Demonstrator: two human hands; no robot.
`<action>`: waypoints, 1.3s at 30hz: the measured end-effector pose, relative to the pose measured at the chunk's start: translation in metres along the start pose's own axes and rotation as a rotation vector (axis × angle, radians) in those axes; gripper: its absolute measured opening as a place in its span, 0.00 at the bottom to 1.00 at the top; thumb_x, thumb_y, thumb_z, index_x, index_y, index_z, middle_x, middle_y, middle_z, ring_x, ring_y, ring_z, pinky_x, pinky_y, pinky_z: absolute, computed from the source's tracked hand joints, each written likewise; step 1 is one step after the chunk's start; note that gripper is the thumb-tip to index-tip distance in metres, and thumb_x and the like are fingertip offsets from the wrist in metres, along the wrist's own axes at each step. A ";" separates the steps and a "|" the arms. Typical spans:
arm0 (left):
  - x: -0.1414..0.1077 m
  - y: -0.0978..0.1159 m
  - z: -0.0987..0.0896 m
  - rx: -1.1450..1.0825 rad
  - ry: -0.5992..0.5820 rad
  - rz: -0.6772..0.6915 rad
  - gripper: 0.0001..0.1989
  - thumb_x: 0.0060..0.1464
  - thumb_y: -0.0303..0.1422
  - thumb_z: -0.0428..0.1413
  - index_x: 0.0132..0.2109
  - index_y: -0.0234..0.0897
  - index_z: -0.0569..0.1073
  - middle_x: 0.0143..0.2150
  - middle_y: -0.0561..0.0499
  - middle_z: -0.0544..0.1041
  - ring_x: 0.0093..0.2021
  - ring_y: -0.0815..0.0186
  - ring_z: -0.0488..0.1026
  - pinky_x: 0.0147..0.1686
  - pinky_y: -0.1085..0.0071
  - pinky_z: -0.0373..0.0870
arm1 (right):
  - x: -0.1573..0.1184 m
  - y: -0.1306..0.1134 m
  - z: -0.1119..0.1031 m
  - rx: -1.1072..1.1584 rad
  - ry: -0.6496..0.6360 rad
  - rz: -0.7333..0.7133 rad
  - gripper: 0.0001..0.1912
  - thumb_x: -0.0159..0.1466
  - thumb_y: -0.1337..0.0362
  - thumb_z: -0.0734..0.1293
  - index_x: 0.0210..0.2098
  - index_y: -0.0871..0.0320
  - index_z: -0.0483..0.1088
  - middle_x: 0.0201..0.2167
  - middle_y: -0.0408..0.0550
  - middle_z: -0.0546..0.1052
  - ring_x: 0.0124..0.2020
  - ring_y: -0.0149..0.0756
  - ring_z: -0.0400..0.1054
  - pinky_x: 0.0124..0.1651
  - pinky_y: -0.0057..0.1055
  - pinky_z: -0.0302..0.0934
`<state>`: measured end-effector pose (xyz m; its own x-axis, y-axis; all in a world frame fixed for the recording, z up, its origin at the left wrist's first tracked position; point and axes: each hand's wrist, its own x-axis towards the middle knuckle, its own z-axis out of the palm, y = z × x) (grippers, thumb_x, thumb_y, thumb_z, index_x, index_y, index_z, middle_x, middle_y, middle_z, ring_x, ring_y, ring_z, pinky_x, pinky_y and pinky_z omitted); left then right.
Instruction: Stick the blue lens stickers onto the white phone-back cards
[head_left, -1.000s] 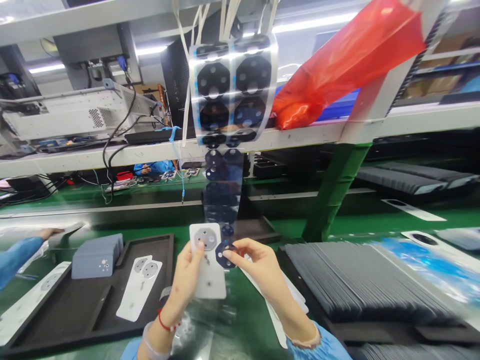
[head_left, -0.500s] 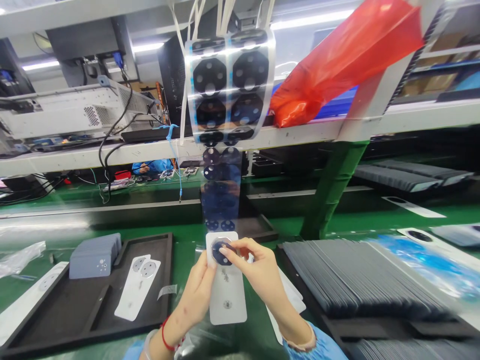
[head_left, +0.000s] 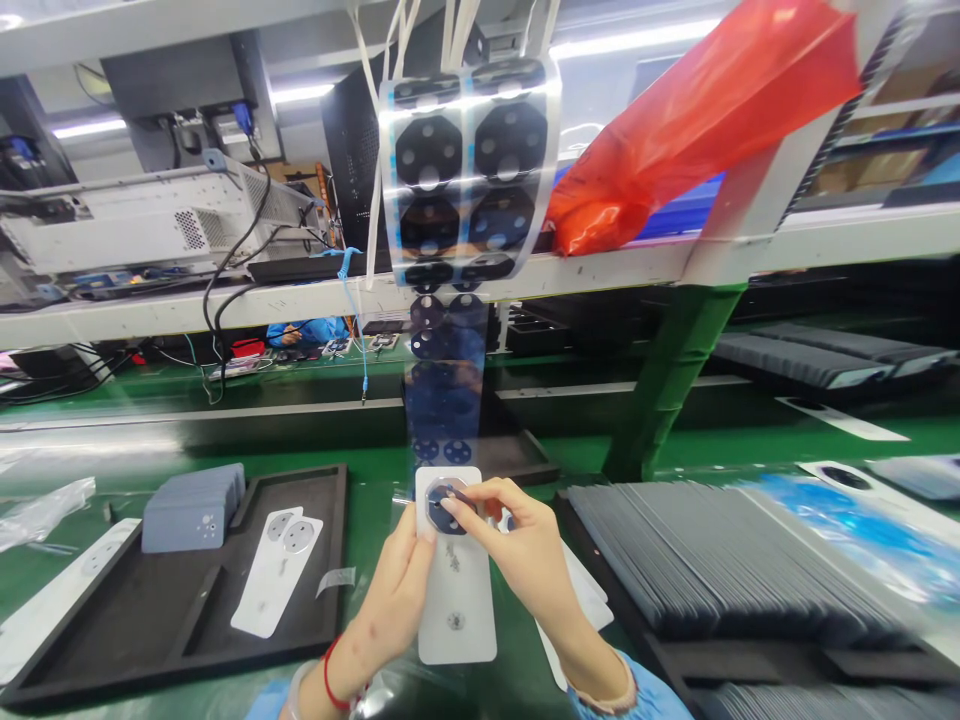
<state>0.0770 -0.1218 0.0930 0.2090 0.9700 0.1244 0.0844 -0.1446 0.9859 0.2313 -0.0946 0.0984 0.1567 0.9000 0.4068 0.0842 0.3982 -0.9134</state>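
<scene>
A white rounded panel (head_left: 459,635) stands upright in front of me, with a dark round sticker (head_left: 442,508) at its top. My left hand (head_left: 401,580) grips the panel by its left edge, thumb on the front. The thumb and forefinger of my right hand (head_left: 517,535) pinch the sticker's right edge over the panel. Whether the sticker lies fully flat is hidden by my fingers. Above hangs a roll of dark round stickers (head_left: 469,170), its clear strip (head_left: 444,390) running down behind the panel.
On the left, a black tray (head_left: 112,640) holds grey plates (head_left: 193,508) and two white panels (head_left: 277,580). Many grey plates (head_left: 720,550) stand in rows in a tray on the right. A red bag (head_left: 697,120) hangs over the shelf beam. A person's blue sleeve (head_left: 322,330) shows far back.
The whole view has shifted slightly. My right fingers remain at the sticker, whose visible part looks slightly different; the panel is still in my left hand.
</scene>
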 end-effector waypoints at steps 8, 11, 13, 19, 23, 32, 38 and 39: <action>-0.001 -0.002 0.000 0.010 0.008 0.005 0.25 0.69 0.48 0.47 0.63 0.39 0.69 0.50 0.45 0.78 0.38 0.63 0.72 0.39 0.68 0.69 | -0.001 0.001 0.001 -0.015 0.009 -0.008 0.06 0.54 0.57 0.76 0.26 0.51 0.79 0.24 0.42 0.76 0.27 0.37 0.63 0.34 0.36 0.59; -0.001 -0.004 0.000 0.006 0.009 0.005 0.24 0.69 0.47 0.47 0.64 0.40 0.68 0.51 0.45 0.78 0.39 0.63 0.72 0.40 0.68 0.70 | -0.001 0.002 0.002 -0.024 0.021 0.001 0.06 0.54 0.57 0.76 0.26 0.51 0.79 0.23 0.42 0.75 0.26 0.37 0.63 0.33 0.35 0.58; -0.001 -0.006 0.000 0.001 0.006 0.008 0.24 0.70 0.46 0.46 0.65 0.41 0.67 0.52 0.45 0.78 0.40 0.63 0.73 0.41 0.68 0.70 | -0.001 0.002 0.003 -0.029 0.030 0.002 0.06 0.54 0.57 0.76 0.26 0.51 0.80 0.23 0.42 0.75 0.26 0.37 0.63 0.33 0.35 0.58; -0.002 -0.005 0.002 -0.001 -0.010 0.017 0.24 0.71 0.45 0.44 0.67 0.41 0.64 0.54 0.45 0.77 0.41 0.64 0.72 0.42 0.68 0.70 | -0.003 0.002 0.005 -0.036 0.046 -0.008 0.07 0.54 0.56 0.76 0.26 0.52 0.80 0.24 0.43 0.75 0.26 0.37 0.63 0.33 0.34 0.59; -0.001 -0.004 0.001 0.015 -0.009 0.023 0.24 0.71 0.45 0.44 0.67 0.41 0.64 0.54 0.46 0.77 0.41 0.64 0.71 0.43 0.69 0.70 | -0.004 0.002 0.005 -0.051 0.051 -0.026 0.07 0.55 0.56 0.76 0.27 0.51 0.80 0.24 0.43 0.76 0.27 0.37 0.64 0.33 0.34 0.59; -0.002 -0.005 -0.002 0.036 0.011 0.016 0.23 0.70 0.46 0.45 0.65 0.43 0.68 0.53 0.46 0.77 0.37 0.64 0.69 0.43 0.68 0.69 | -0.006 0.000 0.004 -0.103 0.048 -0.067 0.08 0.57 0.55 0.76 0.27 0.51 0.79 0.24 0.43 0.75 0.27 0.38 0.65 0.33 0.36 0.62; -0.002 -0.005 0.000 0.049 0.022 0.047 0.22 0.71 0.44 0.44 0.64 0.41 0.67 0.53 0.45 0.78 0.40 0.63 0.72 0.41 0.69 0.70 | -0.010 0.000 0.006 -0.103 0.073 -0.108 0.07 0.58 0.57 0.76 0.28 0.51 0.78 0.25 0.43 0.75 0.27 0.38 0.66 0.33 0.35 0.63; -0.001 -0.006 0.000 0.050 0.020 0.050 0.22 0.71 0.44 0.44 0.64 0.40 0.67 0.53 0.45 0.78 0.39 0.63 0.73 0.41 0.69 0.70 | -0.010 0.000 0.006 -0.106 0.069 -0.112 0.07 0.58 0.57 0.76 0.28 0.52 0.78 0.25 0.42 0.76 0.27 0.38 0.66 0.33 0.35 0.63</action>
<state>0.0766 -0.1224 0.0866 0.1948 0.9650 0.1756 0.1228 -0.2016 0.9717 0.2234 -0.1024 0.0942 0.2076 0.8351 0.5095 0.2080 0.4713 -0.8571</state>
